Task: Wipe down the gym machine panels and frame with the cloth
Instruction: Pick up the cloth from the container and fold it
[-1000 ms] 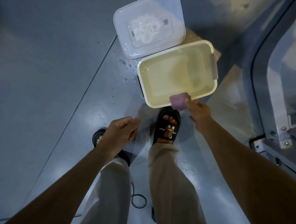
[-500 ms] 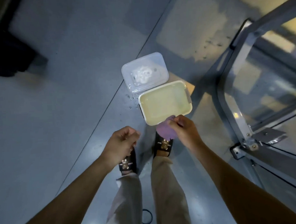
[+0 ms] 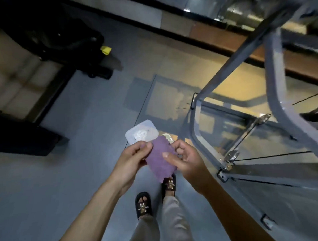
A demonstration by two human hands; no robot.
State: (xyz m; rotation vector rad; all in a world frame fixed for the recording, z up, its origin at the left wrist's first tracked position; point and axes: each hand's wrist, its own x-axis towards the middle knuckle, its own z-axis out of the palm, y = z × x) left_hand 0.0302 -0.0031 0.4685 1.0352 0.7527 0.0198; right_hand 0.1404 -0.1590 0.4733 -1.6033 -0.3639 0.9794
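Head view, the only one: I am looking down along two bare forearms toward a grey floor. Both hands are meeting in the middle of the picture. The left hand (image 3: pixel 133 157) is pinching the upper left edge of a purple cloth (image 3: pixel 160 161), thumb against curled fingers. The right hand (image 3: pixel 185 160) is gripping the cloth's right edge, its thumb lying across the fabric. The cloth is hanging between them, its lower end drooping toward my sandalled feet (image 3: pixel 143 204) below the hands.

Just beyond the hands, on the floor, a clear plastic lid (image 3: pixel 141 132) is lying flat. Beside it, only a sliver of a cream tub (image 3: pixel 167 137) is showing past the cloth; I cannot tell what it is holding. To the right of the right hand, the grey frame (image 3: pixel 276 91) of the gym machine is rising, with a clear panel (image 3: pixel 225 129) set inside it and thin cables running across. Far beyond the left hand, dark equipment (image 3: pixel 68 38) is standing, blurred.

I am judging that the cloth is being spread or folded for use, so the wiping itself is not yet underway. The next move is calling for settling the cloth flat in one hand, turning right, and pressing it against the nearest panel or frame bar.
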